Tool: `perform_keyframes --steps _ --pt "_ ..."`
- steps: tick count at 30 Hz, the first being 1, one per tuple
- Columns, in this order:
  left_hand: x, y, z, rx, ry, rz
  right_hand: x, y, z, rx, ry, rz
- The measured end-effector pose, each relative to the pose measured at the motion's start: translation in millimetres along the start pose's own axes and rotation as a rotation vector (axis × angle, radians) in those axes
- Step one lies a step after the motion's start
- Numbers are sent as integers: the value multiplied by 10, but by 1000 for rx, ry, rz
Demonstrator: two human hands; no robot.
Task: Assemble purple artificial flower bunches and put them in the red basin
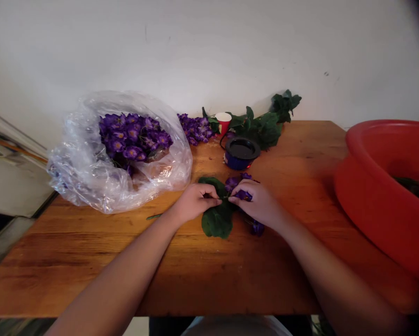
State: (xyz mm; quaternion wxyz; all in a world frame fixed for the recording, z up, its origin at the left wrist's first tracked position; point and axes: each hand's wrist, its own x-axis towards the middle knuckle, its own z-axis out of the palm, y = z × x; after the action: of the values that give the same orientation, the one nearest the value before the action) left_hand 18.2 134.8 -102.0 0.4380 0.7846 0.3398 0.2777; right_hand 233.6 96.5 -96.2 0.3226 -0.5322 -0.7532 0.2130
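Both of my hands meet at the middle of the wooden table, fingertips pinched close together. My left hand (198,201) is closed on the stem of green leaves (217,221), which spread below and above its fingers. My right hand (256,201) is closed by the small purple flowers (232,183); its thumb and finger pinch something thin that I cannot make out. More purple petals (257,227) show under the right hand. Just behind the hands stands a dark blue pot with a black top (242,151).
A clear plastic bag (101,189) of purple flowers (132,135) lies at the left of the table (195,275). Against the wall are more purple flowers (195,128), a red and white paper cup (223,123) and green leaves (265,128). A large red basin (366,196) stands at the right.
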Motion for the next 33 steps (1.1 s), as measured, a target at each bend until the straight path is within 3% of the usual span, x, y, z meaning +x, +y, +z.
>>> perform_keyframes --steps 6,14,27,33 --pt "-9 8 12 4 4 -9 -36 2 64 -74 55 -169" --pt "-14 76 15 89 13 25 -100 -170 17 -486 12 -294" --pt "4 16 25 110 14 62 -80 -139 181 -508 122 -296" --pt "-9 -10 17 19 -4 21 -85 -134 164 -382 121 -240"
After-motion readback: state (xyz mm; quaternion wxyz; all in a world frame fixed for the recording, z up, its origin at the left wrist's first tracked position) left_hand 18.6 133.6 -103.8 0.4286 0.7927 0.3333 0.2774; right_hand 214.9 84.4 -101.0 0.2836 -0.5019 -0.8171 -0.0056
